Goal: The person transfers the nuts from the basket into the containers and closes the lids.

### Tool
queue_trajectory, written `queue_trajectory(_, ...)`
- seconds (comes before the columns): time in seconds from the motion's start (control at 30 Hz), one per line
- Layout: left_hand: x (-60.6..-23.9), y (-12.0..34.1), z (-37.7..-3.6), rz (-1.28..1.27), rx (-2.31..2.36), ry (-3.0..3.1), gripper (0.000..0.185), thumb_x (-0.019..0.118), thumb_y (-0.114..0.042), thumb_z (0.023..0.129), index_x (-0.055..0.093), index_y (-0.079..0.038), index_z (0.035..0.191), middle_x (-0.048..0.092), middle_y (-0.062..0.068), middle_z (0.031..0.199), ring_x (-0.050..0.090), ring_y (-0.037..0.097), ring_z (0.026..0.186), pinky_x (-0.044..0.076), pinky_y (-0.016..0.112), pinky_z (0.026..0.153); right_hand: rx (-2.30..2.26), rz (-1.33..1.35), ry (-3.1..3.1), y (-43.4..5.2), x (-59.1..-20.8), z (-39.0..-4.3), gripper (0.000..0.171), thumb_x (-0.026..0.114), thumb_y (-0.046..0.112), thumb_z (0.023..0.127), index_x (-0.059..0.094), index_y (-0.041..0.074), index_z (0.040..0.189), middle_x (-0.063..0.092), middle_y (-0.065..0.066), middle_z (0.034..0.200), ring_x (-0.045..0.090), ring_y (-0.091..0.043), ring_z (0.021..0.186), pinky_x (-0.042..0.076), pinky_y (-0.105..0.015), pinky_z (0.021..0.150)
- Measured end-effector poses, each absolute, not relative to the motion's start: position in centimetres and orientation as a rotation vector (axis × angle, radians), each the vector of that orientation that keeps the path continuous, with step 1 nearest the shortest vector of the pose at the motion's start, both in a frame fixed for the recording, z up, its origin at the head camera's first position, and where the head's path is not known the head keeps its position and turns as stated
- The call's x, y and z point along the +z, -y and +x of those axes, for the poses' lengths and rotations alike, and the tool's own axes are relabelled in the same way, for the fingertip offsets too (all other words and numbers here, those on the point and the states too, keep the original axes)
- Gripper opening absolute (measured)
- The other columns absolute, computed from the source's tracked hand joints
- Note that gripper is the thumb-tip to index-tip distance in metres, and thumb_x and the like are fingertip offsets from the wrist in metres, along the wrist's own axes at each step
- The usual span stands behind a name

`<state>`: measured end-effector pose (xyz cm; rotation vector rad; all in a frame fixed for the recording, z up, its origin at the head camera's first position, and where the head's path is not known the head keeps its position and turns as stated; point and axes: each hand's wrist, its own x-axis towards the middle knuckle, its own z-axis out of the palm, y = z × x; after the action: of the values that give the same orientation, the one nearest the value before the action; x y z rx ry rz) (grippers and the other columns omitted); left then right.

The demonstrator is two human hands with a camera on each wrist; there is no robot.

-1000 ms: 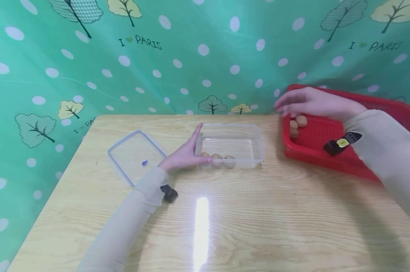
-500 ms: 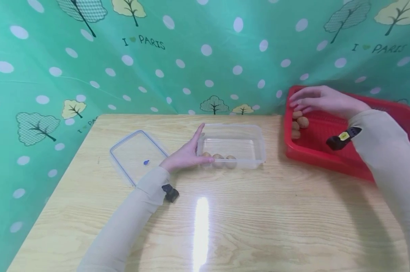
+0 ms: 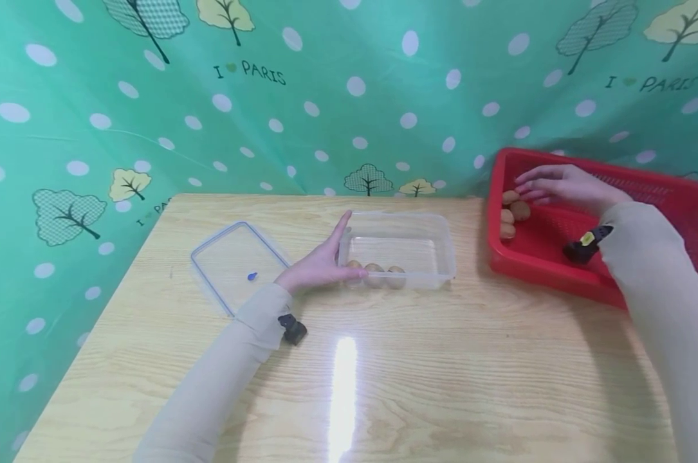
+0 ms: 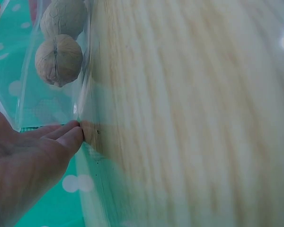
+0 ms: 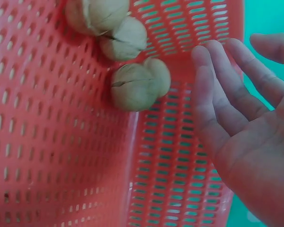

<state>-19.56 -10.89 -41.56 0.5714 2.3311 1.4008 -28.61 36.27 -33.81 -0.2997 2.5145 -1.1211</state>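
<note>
Surface (image 3: 453,366), wood-grained, near edge cut off. Clear container (image 3: 401,225), one, uncovered: middle of surface, toward far edge. Contents: three walnuts (image 3: 374,275) along its near wall, the leftmost partly hidden by the thumb. Left hand (image 3: 320,262): grips the container's left end, thumb over near rim. Lid (image 3: 233,254), blue-edged, flat, left part of surface; near corner hidden under the left sleeve (image 3: 221,366). Small blue item (image 3: 252,276) at lid, nature unclear. Red basket (image 3: 534,267), far right corner, right end cut off. Walnuts inside (image 3: 520,210): four visible, at left wall. Right hand (image 3: 569,186): within basket, fingers loosely bent, holding nothing.
</note>
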Motion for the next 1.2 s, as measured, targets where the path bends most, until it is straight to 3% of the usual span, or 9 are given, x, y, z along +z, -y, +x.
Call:
queue_trajectory(0.27,-42.0,10.8,-19.8,0.572,1.383,-2.342,0.119,0.080,-0.031,0.080,-0.016,-0.043,0.150,0.000,0.012,0.160,0.015,0.036,0.142,0.022,0.049,0.112,-1.172,-0.240,-2.507,-37.4,-35.6,-28.7,0.054,0.063,0.014,0.094,0.040,0.000,0.141,0.057,0.001,0.122,0.060,-0.012,0.102,0.054,-0.028,0.083)
queue_trajectory(0.47,-41.5,10.7,-19.8,0.571,1.375,-2.331,0.118,0.079,-0.026,0.082,-0.016,-0.034,0.152,-0.002,0.013,0.159,0.013,0.039,0.142,0.020,0.050,0.112,-1.042,-0.192,-2.474,-37.7,-36.3,-28.8,0.061,0.062,0.023,0.095,0.033,0.006,0.147,0.041,-0.017,0.139,0.046,-0.033,0.120,0.043,-0.054,0.096)
queue_trajectory(0.57,-40.1,10.6,-19.1,0.567,1.374,-2.317,0.117,0.078,-0.022,0.083,-0.015,-0.025,0.154,-0.003,0.017,0.159,0.011,0.042,0.142,0.019,0.051,0.112,-1.042,-0.195,-2.435,-37.6,-36.4,-28.8,0.062,0.061,0.024,0.095,0.032,0.005,0.146,0.038,-0.019,0.141,0.040,-0.038,0.124,0.040,-0.059,0.097)
queue_trajectory(0.7,-38.6,10.4,-18.3,0.560,1.388,-2.302,0.115,0.076,-0.019,0.084,-0.014,-0.020,0.154,-0.003,0.021,0.158,0.011,0.044,0.141,0.019,0.052,0.112,-1.013,-0.212,-2.422,-37.5,-36.8,-29.1,0.063,0.061,0.023,0.095,0.031,0.003,0.146,0.037,-0.020,0.141,0.038,-0.039,0.124,0.041,-0.058,0.097)
queue_trajectory(0.97,-38.3,10.3,-18.1,0.552,1.392,-2.307,0.114,0.077,-0.018,0.084,-0.013,-0.020,0.154,-0.001,0.021,0.158,0.011,0.043,0.142,0.019,0.051,0.113,-1.001,-0.151,-2.360,-37.6,-37.5,-29.0,0.072,0.065,0.021,0.093,0.025,0.001,0.149,0.036,-0.024,0.139,0.040,-0.042,0.122,0.048,-0.052,0.092)
queue_trajectory(1.2,-38.2,10.3,-18.1,0.541,1.408,-2.282,0.115,0.077,-0.019,0.084,-0.014,-0.022,0.154,-0.003,0.019,0.158,0.008,0.040,0.143,0.017,0.049,0.113,-1.053,-0.085,-2.322,-37.5,-37.5,-28.7,0.073,0.070,0.025,0.090,0.030,0.004,0.148,0.038,-0.020,0.139,0.042,-0.039,0.121,0.050,-0.049,0.090)
